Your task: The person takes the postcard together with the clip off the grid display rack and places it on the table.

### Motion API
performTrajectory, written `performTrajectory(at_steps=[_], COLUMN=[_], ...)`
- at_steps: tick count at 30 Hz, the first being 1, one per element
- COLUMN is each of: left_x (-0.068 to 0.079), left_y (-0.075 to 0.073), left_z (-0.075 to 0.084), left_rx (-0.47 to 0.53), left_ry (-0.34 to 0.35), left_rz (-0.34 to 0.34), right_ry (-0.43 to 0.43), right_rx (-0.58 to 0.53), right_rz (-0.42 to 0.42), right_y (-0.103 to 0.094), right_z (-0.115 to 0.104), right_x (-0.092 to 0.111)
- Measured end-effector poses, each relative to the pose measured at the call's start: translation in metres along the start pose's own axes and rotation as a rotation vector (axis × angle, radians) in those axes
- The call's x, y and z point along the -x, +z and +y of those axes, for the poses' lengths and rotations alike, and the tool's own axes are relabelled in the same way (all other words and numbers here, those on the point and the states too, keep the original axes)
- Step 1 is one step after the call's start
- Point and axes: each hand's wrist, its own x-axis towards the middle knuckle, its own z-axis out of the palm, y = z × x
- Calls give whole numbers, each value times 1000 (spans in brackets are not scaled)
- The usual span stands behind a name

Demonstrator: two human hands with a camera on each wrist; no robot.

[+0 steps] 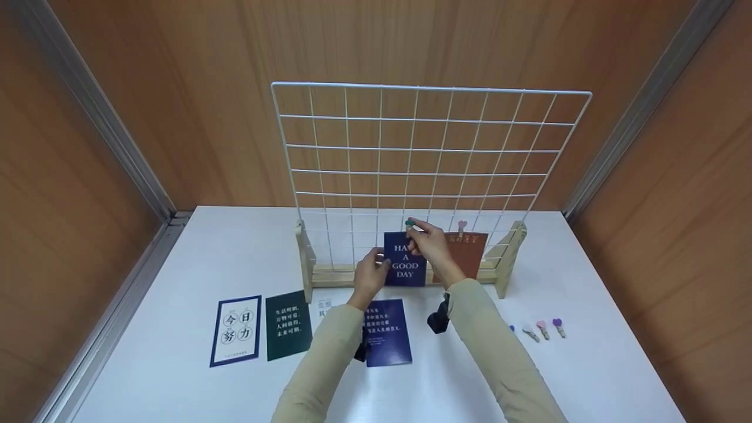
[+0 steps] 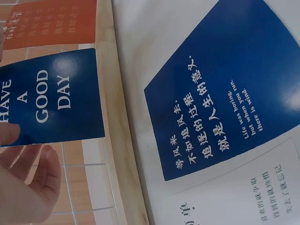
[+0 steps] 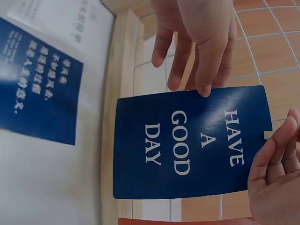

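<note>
A dark blue card (image 1: 404, 265) lettered "HAVE A GOOD DAY" stands upright against the lower part of a white wire grid (image 1: 411, 147). My left hand (image 1: 369, 276) pinches its left edge, thumb on the printed face and fingers behind. At the card's top edge, my right hand (image 1: 433, 247) pinches a small clip with a green top (image 1: 409, 223). Fingers mostly cover that clip; a sliver of its wood (image 3: 268, 135) shows in the right wrist view. Just right, an orange-brown card (image 1: 468, 258) hangs from a pink heart clip (image 1: 462, 225), partly behind the right hand.
Wooden feet (image 1: 510, 258) and a wooden bar hold the grid. On the white table (image 1: 176, 264) lie a white blue-bordered card (image 1: 239, 329), a dark green card (image 1: 288, 326), a partly hidden white card (image 1: 323, 306) and another blue card (image 1: 389, 335). Several heart clips (image 1: 543, 329) lie at right.
</note>
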Motion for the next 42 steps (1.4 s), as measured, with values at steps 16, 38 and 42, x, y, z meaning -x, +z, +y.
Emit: performTrajectory(at_steps=[16, 38, 42], left_x=[0, -1, 2], left_y=[3, 1, 0], left_z=[3, 5, 4], left_rx=[-46, -108, -73], left_ry=[-37, -55, -25], left_rz=[49, 43, 37], right_ry=[-18, -101, -150], right_rx=[-3, 70, 122], right_rz=[38, 118, 165], right_y=[-1, -1, -1], right_z=[-1, 5, 10], right_x=[-3, -2, -2])
